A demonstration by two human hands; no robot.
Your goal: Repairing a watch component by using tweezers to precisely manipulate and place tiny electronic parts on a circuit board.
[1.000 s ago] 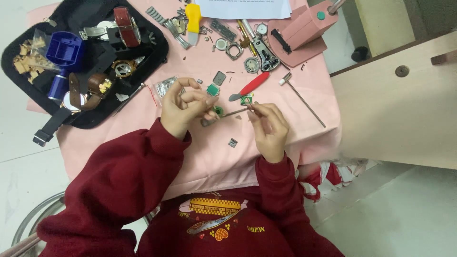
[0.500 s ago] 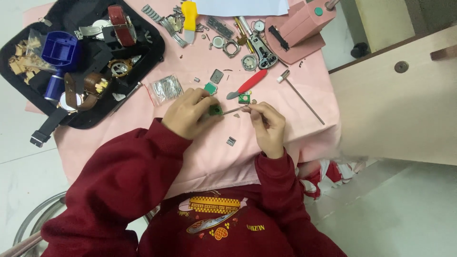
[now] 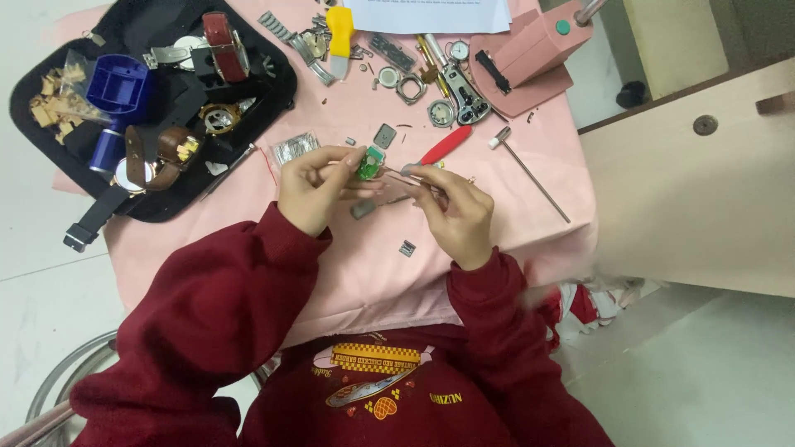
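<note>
While the pink cloth (image 3: 348,273) is strewn with watch parts, the work itself sits just in front of the red-handled screwdriver (image 3: 445,146) that lies near the cloth's middle: a small green circuit board (image 3: 369,163), apparently a watch movement, held up off the cloth between the two hands. It looks very light, thin and rigid, and I judge it fragile and easy to flick away, so it is best taken by its outer edges and not across its face. The left hand (image 3: 313,189), just to the left of the screwdriver, does that: its fingertips are closed on the board's rim, the other fingers curled loosely, the palm turned up. The right hand (image 3: 454,213), directly below the screwdriver's handle, is pinched shut on a thin metal tool (image 3: 396,175) whose tip reaches left to the board; whether it is tweezers or a fine driver is too small to tell, and I cannot tell if the tip touches. The hands are close together, almost meeting at the board. Between them and a little nearer the person, a small grey part (image 3: 363,209) rests on the cloth, and another tiny piece (image 3: 407,247) lies further down from the screwdriver. Well to the screwdriver's left is a black tray (image 3: 273,83) of watches and straps; to its upper right stands a pink press tool (image 3: 530,58).
</note>
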